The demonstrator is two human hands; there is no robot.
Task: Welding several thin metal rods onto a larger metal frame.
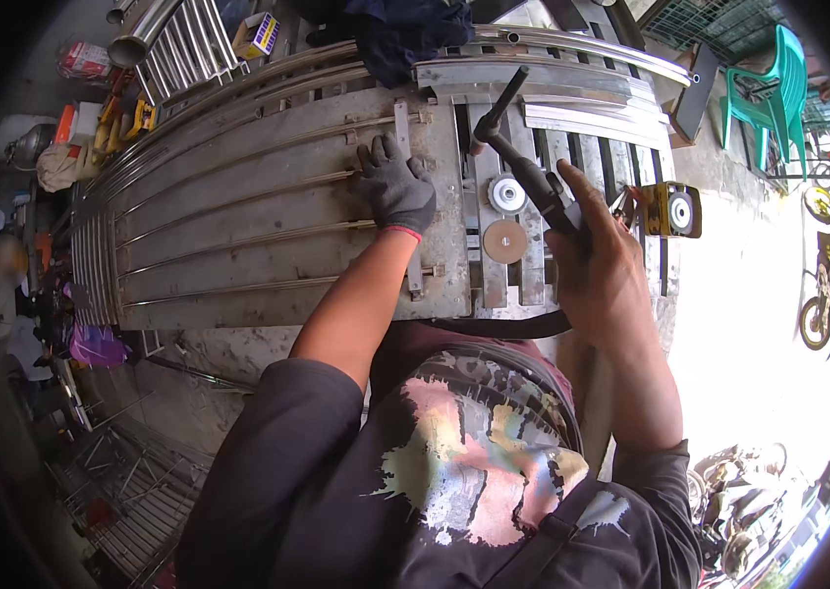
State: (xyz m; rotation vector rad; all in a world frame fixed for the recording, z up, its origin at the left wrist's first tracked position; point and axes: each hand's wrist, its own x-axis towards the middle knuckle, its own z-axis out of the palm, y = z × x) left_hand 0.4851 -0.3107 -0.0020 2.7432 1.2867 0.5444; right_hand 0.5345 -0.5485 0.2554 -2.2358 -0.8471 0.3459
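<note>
My left hand (396,188), in a grey glove with a red cuff, lies over a narrow metal cross bar (415,260) and the thin rods (277,235) that run lengthwise along the bench. Its fingers are slightly spread and bent. My right hand (600,250) is bare and closed round the handle of a black welding torch (525,177), its index finger stretched along it. A long black cap sticks up from the torch head, and a small pinkish nozzle points left. Below the head are a silvery round disc (507,194) and a brown disc (504,240).
The metal bench (189,312) becomes spaced slats on the right. A yellow box with a round face (671,209) stands at its right edge. Metal tubes (592,54) and dark cloth (410,39) lie at the far side. A green plastic chair (780,93) stands beyond, far right.
</note>
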